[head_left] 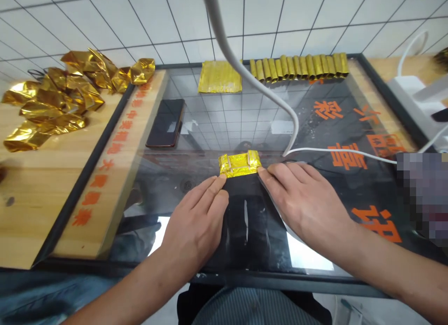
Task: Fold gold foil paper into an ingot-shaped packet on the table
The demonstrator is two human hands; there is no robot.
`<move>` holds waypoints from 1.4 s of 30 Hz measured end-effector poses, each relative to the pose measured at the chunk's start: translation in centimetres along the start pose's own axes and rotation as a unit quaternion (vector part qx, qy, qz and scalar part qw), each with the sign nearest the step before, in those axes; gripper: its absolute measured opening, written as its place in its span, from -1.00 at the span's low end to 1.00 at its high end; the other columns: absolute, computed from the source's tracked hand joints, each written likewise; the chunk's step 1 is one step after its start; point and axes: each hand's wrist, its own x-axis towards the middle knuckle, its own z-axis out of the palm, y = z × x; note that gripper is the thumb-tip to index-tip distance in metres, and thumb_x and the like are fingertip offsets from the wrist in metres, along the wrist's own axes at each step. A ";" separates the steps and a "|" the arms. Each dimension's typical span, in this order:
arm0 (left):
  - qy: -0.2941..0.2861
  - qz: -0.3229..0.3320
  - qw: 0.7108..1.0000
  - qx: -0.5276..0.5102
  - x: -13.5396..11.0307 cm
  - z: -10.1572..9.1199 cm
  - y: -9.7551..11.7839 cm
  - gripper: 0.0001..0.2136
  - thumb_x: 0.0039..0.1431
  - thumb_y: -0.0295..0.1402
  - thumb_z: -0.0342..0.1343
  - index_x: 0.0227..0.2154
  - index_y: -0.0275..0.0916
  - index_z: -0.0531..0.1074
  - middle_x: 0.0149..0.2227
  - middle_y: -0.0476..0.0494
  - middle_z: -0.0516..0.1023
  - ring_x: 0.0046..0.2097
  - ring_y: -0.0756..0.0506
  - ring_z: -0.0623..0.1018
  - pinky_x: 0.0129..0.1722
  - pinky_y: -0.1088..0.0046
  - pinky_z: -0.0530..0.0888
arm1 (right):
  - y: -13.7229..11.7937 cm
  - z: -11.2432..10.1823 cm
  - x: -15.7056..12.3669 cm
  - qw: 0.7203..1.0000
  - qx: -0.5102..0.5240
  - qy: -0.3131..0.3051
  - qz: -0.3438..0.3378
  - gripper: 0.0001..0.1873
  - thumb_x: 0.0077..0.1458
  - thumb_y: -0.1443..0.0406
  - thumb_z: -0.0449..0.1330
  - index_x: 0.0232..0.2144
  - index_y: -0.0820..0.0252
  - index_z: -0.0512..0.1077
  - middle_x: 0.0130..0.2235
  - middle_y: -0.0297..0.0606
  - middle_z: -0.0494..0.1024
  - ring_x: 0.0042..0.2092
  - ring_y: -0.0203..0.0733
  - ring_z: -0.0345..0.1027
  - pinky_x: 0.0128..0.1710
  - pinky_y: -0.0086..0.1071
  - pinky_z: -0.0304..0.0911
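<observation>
A small piece of folded gold foil paper (240,163) lies flat on the dark glass tabletop in front of me, its left and right ends turned inward with pale edges showing. My left hand (198,215) has its fingers pressed together on the near left corner. At the near right corner, my right hand (297,189) grips the foil with thumb and fingertips, the other fingers bunched together. The undersides of both hands are hidden.
At the back stand a flat stack of gold sheets (220,77) and a row of gold paper tubes (299,67). Crumpled gold foil (59,98) lies left, near a phone (165,123). A white cable (252,77) hangs across the table toward a power strip (416,94).
</observation>
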 end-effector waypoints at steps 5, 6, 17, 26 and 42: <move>0.027 -0.047 0.997 -0.047 0.0 -0.7 -0.3 -0.83 0.41 -0.60 0.02 -0.12 -0.22 0.42 0.23 -0.23 0.65 0.23 -0.31 0.62 0.17 0.03 0.62 | 0.2 0.1 -0.1 1.000 0.028 0.002 0.001 -0.54 0.28 0.48 0.14 0.20 0.38 0.49 -0.10 -0.03 0.57 -0.11 0.09 0.36 -0.07 -0.08 0.29; 0.026 -0.059 0.996 -0.056 0.1 -0.9 -0.4 -0.84 0.40 -0.59 0.04 -0.13 -0.20 0.41 0.21 -0.18 0.66 0.21 -0.31 0.61 0.15 0.01 0.61 | 0.2 0.0 -0.1 0.999 0.032 0.001 0.003 -0.55 0.28 0.47 0.14 0.19 0.36 0.50 -0.11 -0.04 0.57 -0.11 0.08 0.36 -0.07 -0.08 0.29; 0.013 -0.070 0.995 -0.064 0.5 -1.7 -1.1 -0.84 0.38 -0.58 0.07 -0.21 -0.17 0.41 0.18 -0.08 0.69 -0.02 -0.24 0.55 0.02 0.06 0.49 | 0.3 -0.2 0.4 0.999 0.043 -0.007 0.008 -0.62 0.29 0.47 0.15 0.11 0.33 0.54 -0.14 -0.09 0.54 -0.15 0.04 0.32 -0.11 -0.12 0.24; 0.037 -0.028 0.998 -0.043 0.6 -0.9 -0.8 -0.81 0.41 -0.58 0.00 -0.21 -0.19 0.47 0.15 -0.18 0.69 0.01 -0.21 0.62 0.07 0.12 0.55 | 0.8 0.7 0.6 0.995 0.089 0.019 0.041 -0.69 0.34 0.49 0.11 0.00 0.27 0.59 -0.10 -0.11 0.60 -0.13 0.00 0.41 -0.13 -0.13 0.26; 0.028 -0.132 0.990 -0.042 1.9 -0.2 -1.4 -0.76 0.41 -0.42 0.12 0.09 -0.16 0.44 -0.05 -0.14 0.57 0.00 -0.20 0.58 -0.10 0.27 0.52 | 2.4 2.2 0.5 0.956 0.247 0.088 0.133 -0.55 0.24 0.51 0.05 0.07 0.18 0.54 -0.05 -0.14 0.62 -0.12 -0.05 0.53 -0.16 -0.24 0.33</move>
